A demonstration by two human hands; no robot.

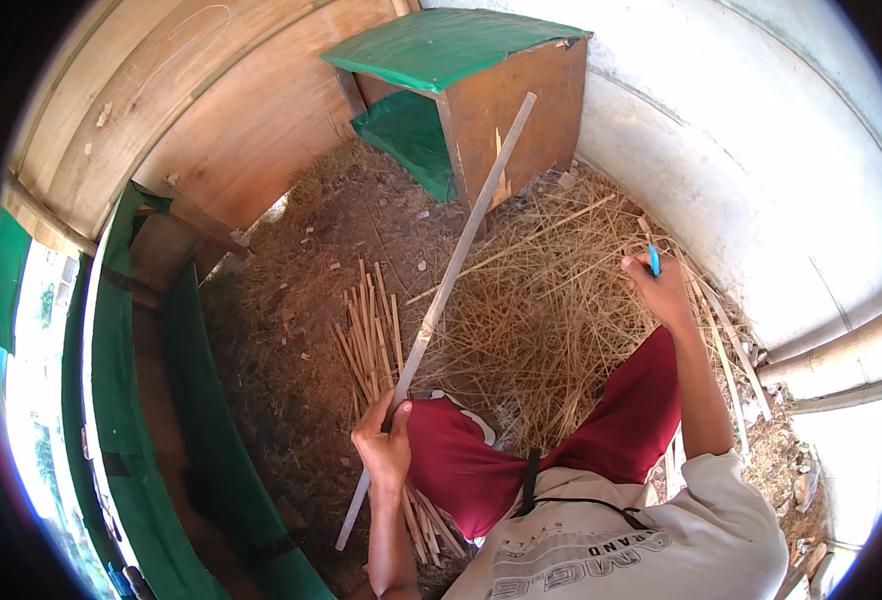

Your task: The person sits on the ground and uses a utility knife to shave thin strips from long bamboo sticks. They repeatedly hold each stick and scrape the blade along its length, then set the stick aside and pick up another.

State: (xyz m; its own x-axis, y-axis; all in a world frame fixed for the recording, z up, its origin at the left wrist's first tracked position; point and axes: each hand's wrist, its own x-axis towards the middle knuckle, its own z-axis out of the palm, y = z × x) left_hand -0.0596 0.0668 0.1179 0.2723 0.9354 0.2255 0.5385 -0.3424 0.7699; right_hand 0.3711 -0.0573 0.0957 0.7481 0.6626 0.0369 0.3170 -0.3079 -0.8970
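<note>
My left hand [384, 440] is closed round a long, thin, pale grey strip [471, 225] that looks like split bamboo or wood. From below that hand the strip slants up and to the right, its far end in front of a wooden cabinet. Out to the right, my right hand [669, 295] is closed on a small bright blue object [654, 260], perhaps a tool's handle; its kind is too small to make out. The two hands are well apart, and the blue object does not touch the strip. Cut sticks [369, 325] lie in a bundle beside my left leg.
Thin straw-like shavings [531, 330] cover the ground ahead of my legs. A brown cabinet with a green top [461, 45] stands at the back. Green-covered shelving [131, 380] runs along the left. A white wall [701, 120] curves along the right, with long strips [731, 340] near its foot.
</note>
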